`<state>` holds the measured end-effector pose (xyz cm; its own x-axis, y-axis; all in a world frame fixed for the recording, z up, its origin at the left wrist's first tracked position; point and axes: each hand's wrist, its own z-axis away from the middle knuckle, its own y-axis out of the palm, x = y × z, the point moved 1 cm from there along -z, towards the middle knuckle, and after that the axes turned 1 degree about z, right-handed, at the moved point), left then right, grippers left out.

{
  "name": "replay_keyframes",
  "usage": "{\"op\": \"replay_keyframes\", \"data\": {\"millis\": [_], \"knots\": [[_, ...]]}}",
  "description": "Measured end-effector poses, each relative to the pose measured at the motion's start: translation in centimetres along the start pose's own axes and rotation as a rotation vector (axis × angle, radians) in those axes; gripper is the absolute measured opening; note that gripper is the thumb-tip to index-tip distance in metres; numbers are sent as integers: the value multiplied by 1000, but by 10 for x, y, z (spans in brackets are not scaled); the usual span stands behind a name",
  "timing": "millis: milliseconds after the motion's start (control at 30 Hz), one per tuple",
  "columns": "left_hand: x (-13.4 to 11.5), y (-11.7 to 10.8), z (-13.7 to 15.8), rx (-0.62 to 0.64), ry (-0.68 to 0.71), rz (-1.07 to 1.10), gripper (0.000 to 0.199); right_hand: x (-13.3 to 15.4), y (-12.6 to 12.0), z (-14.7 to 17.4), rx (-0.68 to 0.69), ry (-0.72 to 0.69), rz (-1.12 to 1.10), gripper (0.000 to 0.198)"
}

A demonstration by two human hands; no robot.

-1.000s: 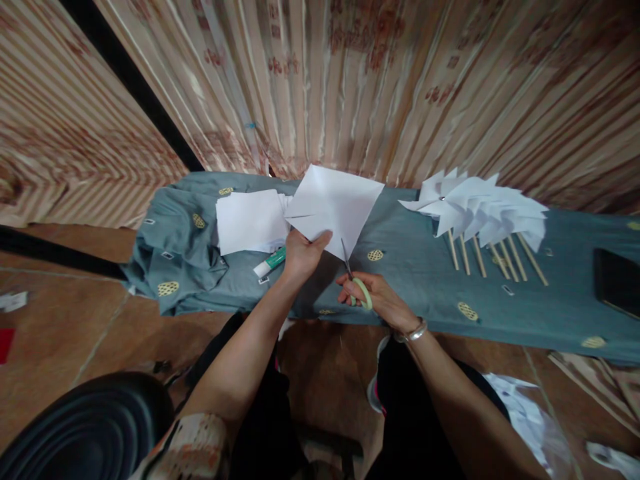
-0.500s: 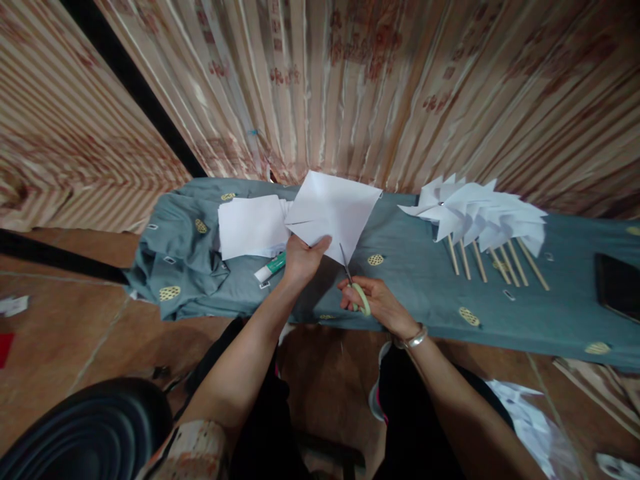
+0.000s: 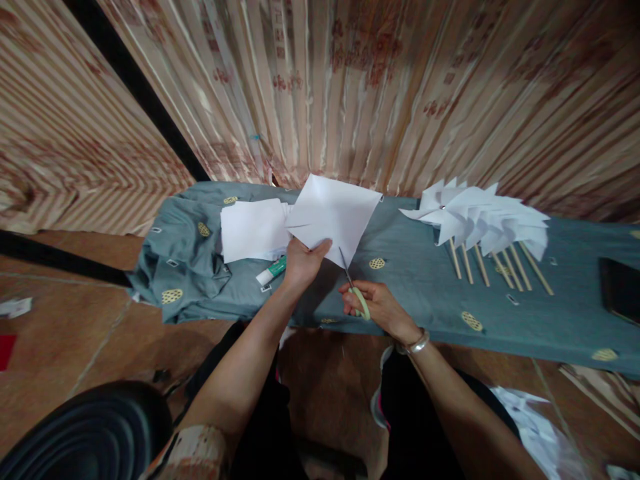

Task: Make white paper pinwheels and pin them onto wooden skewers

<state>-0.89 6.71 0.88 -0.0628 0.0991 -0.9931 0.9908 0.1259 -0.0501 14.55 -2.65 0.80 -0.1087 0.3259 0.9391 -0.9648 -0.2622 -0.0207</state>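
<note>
My left hand (image 3: 304, 261) grips a square sheet of white paper (image 3: 335, 212) by its lower left part, thumb on top. One slit shows near the sheet's left corner. In my right hand (image 3: 374, 303) are scissors (image 3: 361, 303) with light green handles, fingers closed round the loops. Their blades are at the sheet's lower corner, with one blade lying over the paper. Just left of the sheet lies a stack of white paper (image 3: 253, 230). A green and white glue stick (image 3: 271, 271) rests below that stack, close to my left wrist.
Several white paper pinwheels (image 3: 480, 212) on wooden sticks lie overlapping on the cloth-covered bench (image 3: 420, 300) to the right. A dark phone-like object (image 3: 620, 290) is at the far right. A pleated curtain (image 3: 325, 100) hangs behind. A black round stool (image 3: 85, 433) stands at lower left.
Both hands, the sheet and the scissors keep nearly the same positions. The whole view has shifted slightly, with everything a little lower in the picture.
</note>
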Motion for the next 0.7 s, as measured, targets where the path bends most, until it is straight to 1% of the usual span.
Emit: {"op": "replay_keyframes", "data": {"millis": [133, 367, 533, 700], "knots": [[0, -1, 0, -6, 22, 16, 20, -1, 1, -1, -10, 6, -35, 56], [-2, -2, -1, -14, 16, -2, 17, -6, 1, -3, -18, 3, -41, 52], [-1, -1, -2, -23, 19, 7, 19, -5, 2, -2, -32, 29, -54, 52], [-1, -1, -2, -4, 15, 24, 21, -4, 2, -3, -34, 19, -51, 50]]}}
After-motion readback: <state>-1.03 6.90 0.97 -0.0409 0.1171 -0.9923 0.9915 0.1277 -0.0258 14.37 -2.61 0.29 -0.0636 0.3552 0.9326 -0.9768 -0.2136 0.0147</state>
